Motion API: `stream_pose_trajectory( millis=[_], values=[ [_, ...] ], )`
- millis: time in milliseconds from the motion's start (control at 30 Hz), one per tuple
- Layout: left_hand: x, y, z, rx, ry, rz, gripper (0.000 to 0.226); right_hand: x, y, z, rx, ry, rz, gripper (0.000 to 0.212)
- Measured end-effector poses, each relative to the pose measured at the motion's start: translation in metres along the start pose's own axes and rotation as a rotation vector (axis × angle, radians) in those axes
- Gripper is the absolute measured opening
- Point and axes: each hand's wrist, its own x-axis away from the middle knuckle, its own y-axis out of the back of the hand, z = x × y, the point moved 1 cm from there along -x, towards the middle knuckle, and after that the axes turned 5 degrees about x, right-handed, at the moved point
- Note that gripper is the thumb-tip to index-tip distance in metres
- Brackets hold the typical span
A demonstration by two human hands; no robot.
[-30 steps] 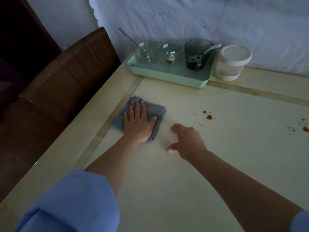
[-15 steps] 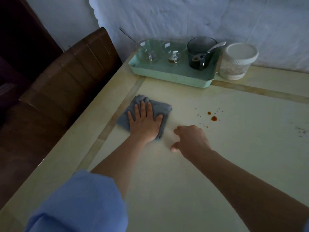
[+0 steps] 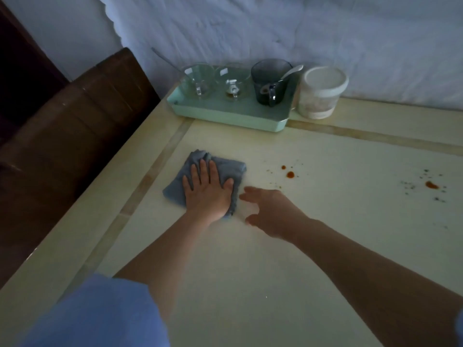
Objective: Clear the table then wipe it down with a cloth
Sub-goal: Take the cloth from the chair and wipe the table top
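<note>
Pressing flat with fingers spread, the left hand [image 3: 209, 191] pins a folded grey-blue cloth [image 3: 220, 169] on the cream table [image 3: 275, 284] near its left border. The right hand [image 3: 270, 211] hovers just beside it, loosely spread, holding nothing. Reddish-brown spots [image 3: 290, 174] lie right of the cloth; a mint tray [image 3: 225, 116] with glass cups stands behind.

We see surface [image 3: 275, 271] free in front and to right, only red stains [image 3: 290, 174] there. Far edge blocked: tray [image 3: 225, 115] with cups, white jar [image 3: 323, 92] touching tray's right end. Left side closed by brown chair [image 3: 82, 116] against surface edge. Behind, wall covered by white sheet [image 3: 300, 33].
</note>
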Motion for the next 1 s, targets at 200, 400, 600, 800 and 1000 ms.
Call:
stream_pose_trajectory(
  millis=[200, 400, 600, 800, 1000],
  values=[
    [0.005, -0.003, -0.022, 0.008, 0.058, -0.027, 0.068, 0.03, 0.02, -0.078, 0.045, -0.427, -0.183, 0.078],
    [0.002, -0.024, -0.109, 0.032, -0.168, 0.004, 0.063, 0.024, 0.024, -0.087, 0.014, -0.572, -0.083, 0.082],
    [-0.007, -0.02, -0.102, -0.044, -0.289, 0.089, 0.059, 0.022, 0.029, -0.081, 0.078, -0.582, -0.041, 0.078],
    [-0.021, -0.014, -0.097, 0.027, 0.022, -0.032, 0.064, 0.022, 0.03, -0.085, 0.108, -0.521, -0.035, 0.08],
    [-0.006, -0.034, -0.153, -0.019, -0.366, 0.026, 0.058, 0.023, 0.029, -0.088, 0.125, -0.467, -0.061, 0.077]
  ],
)
